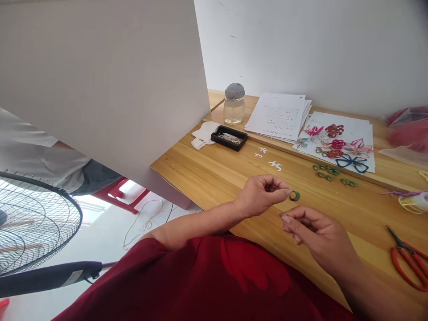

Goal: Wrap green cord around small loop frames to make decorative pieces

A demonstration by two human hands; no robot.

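Observation:
Between the thumb and forefinger of my left hand (262, 195) is a small green curved piece (294, 195), crescent-shaped and held above the wooden table (214, 174). Just below and to the right of it, my right hand (316, 234) has its thumb and fingertips pinched together; whatever they hold, perhaps something very thin, is too small to see. Several similar green curled pieces (325, 173) lie farther back on the table. White crescent-shaped paper cutouts (275, 166) are scattered beyond my left hand.
Red-handled scissors (408, 263) lie at the right, near a thread spool (414, 203). Colourful flower ornaments (335, 143) rest on paper at the back. A black tray (229, 137), water bottle (234, 104) and paper stack (277, 117) stand behind. A fan (36, 223) is at left, beside a partition (110, 80).

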